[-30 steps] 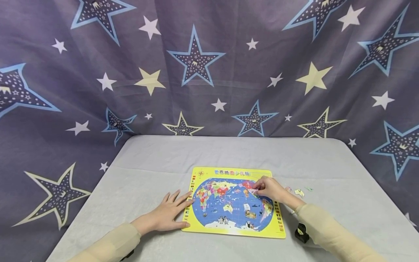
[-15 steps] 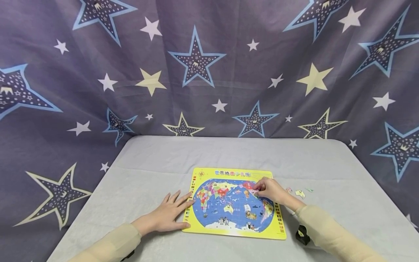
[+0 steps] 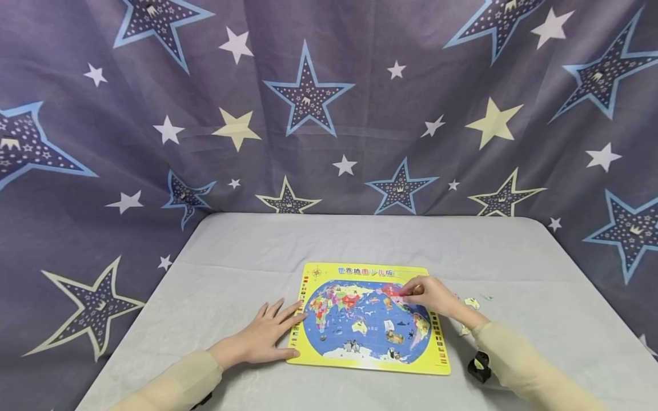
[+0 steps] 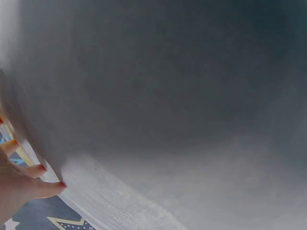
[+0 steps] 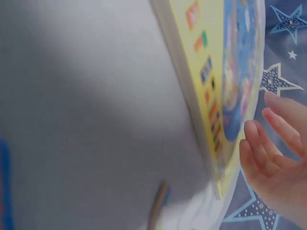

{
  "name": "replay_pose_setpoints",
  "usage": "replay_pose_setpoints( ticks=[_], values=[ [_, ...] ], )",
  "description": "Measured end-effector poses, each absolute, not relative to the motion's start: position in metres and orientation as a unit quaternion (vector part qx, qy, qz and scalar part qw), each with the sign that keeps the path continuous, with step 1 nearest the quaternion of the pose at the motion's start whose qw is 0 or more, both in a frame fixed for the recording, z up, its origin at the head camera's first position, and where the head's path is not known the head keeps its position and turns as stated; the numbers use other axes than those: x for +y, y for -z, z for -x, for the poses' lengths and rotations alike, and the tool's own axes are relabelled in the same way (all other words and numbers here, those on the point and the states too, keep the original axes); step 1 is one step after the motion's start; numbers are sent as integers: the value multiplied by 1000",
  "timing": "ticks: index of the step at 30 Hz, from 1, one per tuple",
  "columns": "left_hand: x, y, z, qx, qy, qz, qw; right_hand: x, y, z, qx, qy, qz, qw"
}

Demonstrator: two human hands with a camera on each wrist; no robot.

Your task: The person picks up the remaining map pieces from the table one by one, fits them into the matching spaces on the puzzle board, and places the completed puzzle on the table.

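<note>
Head view: A flat rectangular world-map board with a yellow border and blue oceans (image 3: 370,369) lies face up on the grey cloth-covered counter (image 3: 247,245), between the hands and partly under both. The left hand (image 3: 257,344), fingers spread, rests along its left border and near left corner; presumably this braces the board against sliding. The right hand (image 3: 430,295) reaches over the right border, fingers bent and fingertips at a red map patch (image 3: 392,290) in the far right part. Placement suggests fine work at that spot; whether it pinches a piece cannot be told. A small cream-coloured loose piece (image 3: 471,303) and a thin green loose piece (image 3: 486,297) lie right of the board, probably set there for easy reach.

Left wrist view: Fingers splayed, nothing seen in their grasp; only a sliver of the board shows beyond them.

Right wrist view: Board's flag-printed border runs beside the right hand. Fingers are loosely curved and a little apart; no held piece is discernible.
</note>
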State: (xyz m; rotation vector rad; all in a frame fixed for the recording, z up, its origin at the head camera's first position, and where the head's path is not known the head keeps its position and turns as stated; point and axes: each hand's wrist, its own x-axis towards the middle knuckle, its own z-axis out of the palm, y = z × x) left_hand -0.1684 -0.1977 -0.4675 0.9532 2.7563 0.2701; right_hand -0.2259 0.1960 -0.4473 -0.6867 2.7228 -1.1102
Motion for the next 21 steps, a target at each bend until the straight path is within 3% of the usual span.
replay_pose_setpoints(
  ticks=[21],
  values=[
    [-198, 467, 167, 935, -93, -327, 102, 236, 438, 214, 902, 383, 193, 51]
  ],
)
